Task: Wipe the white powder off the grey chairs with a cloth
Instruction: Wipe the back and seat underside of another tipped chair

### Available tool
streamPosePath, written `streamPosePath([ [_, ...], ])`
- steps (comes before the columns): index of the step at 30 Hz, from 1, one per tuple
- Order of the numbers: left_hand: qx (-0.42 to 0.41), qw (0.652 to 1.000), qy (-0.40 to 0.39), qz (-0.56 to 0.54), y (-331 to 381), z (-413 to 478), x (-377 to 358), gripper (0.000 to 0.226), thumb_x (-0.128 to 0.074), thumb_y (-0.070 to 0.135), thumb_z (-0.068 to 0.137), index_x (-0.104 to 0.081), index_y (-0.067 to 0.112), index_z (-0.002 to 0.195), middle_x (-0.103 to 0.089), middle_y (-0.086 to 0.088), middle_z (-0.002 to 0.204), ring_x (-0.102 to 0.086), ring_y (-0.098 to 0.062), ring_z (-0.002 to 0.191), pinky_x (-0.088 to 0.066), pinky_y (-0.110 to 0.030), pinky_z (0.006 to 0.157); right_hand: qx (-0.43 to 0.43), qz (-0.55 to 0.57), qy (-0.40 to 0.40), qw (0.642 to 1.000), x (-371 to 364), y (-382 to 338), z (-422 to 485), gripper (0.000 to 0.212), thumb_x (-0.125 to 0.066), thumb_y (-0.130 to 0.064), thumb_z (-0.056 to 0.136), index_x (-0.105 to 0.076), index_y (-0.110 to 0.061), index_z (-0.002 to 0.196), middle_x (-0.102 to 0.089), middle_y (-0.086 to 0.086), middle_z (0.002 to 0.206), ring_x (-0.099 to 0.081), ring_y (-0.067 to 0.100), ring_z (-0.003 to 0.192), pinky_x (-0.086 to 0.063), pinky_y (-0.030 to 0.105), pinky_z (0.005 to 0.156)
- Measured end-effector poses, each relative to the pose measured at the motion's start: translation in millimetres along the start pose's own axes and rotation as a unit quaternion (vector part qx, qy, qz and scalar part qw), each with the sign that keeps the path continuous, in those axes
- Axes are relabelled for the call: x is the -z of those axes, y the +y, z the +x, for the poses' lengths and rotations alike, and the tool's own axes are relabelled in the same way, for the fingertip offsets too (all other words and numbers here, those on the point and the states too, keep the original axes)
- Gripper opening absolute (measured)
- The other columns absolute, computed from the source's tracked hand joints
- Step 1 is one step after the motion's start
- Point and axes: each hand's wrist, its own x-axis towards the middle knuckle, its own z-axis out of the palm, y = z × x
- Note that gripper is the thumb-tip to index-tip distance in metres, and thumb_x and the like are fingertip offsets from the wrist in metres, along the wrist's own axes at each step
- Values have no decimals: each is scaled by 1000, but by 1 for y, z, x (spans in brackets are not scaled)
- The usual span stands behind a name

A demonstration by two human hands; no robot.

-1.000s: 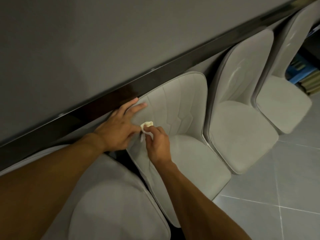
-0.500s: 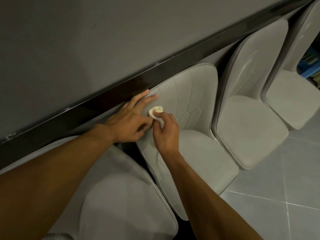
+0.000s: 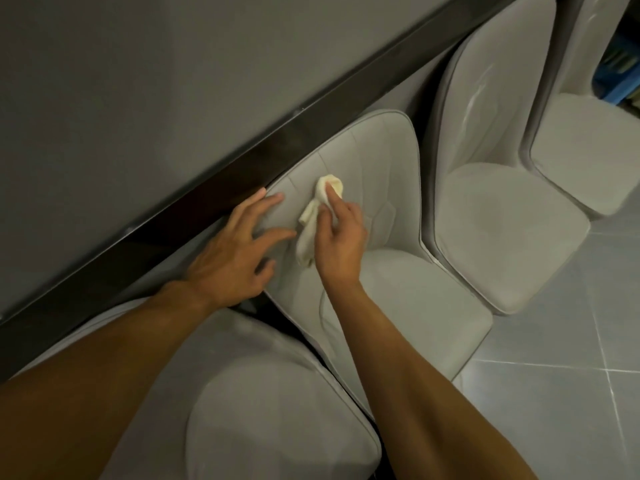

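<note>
Here we look down on 4 grey chairs (image 3: 415,306) in a row along a dark table edge (image 3: 311,133). The cloth (image 3: 320,206), cream and bunched, lies against the upper backrest of the 2nd chair (image 3: 381,161), its tail hanging down the fabric. Our right hand (image 3: 341,244) holds it there: the forefinger presses straight onto the wad while the other fingers curl round the tail. Our left hand (image 3: 232,251) lies flat with fingers spread on the same backrest's left edge, just beside the cloth; we cannot tell whether it touches. The 1st chair (image 3: 277,410) sits under our forearms. The 3rd chair (image 3: 502,220) carries pale streaks on its backrest; the 4th chair (image 3: 581,161) stands beyond it. Grey floor tiles (image 3: 554,393) fill the right.
</note>
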Motion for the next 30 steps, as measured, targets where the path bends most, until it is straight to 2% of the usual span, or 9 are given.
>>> streamPosePath([
  [5,32,999,-3,30,4,3,-15,52,-78,16,77,-63,27,126,-3,-7,168,7,-29,156,-44,-53,110,-49,-16,-35,998,-7,1,4,42,-46,-19,105,-49,-24,147,-54,3,105,-51,2,86,-34,-3,79],
  [7,34,998,-6,45,4,3,-16,49,-78,15,76,-64,26,122,-3,-8,167,8,-30,156,-44,-53,111,-58,-36,-41,997,-6,6,8,41,-46,-20,105,-50,-25,146,-59,7,105,-57,10,87,-41,7,84],
  [9,34,998,-7,53,3,3,-15,46,-78,14,75,-65,25,118,-3,-9,168,8,-30,156,-44,-52,111,-105,-42,-30,993,-4,12,15,40,-47,-21,104,-53,-22,144,-65,14,111,-63,22,98,-48,25,94],
  [11,40,998,-8,54,4,2,-16,44,-78,15,75,-66,25,116,-2,-8,168,9,-30,156,-43,-50,111,-148,-36,-12,988,0,15,20,40,-45,-20,104,-54,-13,142,-64,17,122,-61,29,112,-44,30,99],
  [16,57,997,-12,56,9,3,-17,39,-76,21,75,-66,26,113,1,-6,168,12,-29,156,-42,-53,112,-39,-16,9,999,8,-8,25,41,-46,-26,105,-49,-21,146,-52,1,115,-48,5,98,-34,-2,83],
  [19,49,997,-13,61,7,3,-16,41,-78,20,73,-66,25,112,0,-7,168,10,-31,156,-42,-56,111,-61,-42,-33,997,5,-3,35,42,-46,-29,106,-47,-29,148,-53,1,112,-51,7,94,-35,5,81],
  [22,49,997,-1,55,9,3,-18,42,-79,19,72,-67,23,112,-7,-10,166,5,-33,156,-43,-57,111,-116,-51,8,992,13,0,45,42,-46,-30,105,-50,-22,146,-58,6,120,-58,16,106,-36,15,88],
  [27,66,996,24,55,13,6,-24,43,-79,19,72,-69,21,113,-18,-13,164,-4,-35,154,-47,-57,105,-24,-10,48,999,24,-24,61,43,-49,-31,104,-48,-25,147,-48,-6,110,-47,4,95,-31,-1,76],
  [30,64,995,42,57,13,6,-26,44,-79,18,71,-69,20,114,-20,-13,162,-8,-36,153,-46,-57,106,-44,-29,16,998,22,-13,68,41,-50,-29,104,-50,-32,144,-51,-3,113,-51,7,96,-33,2,80],
])
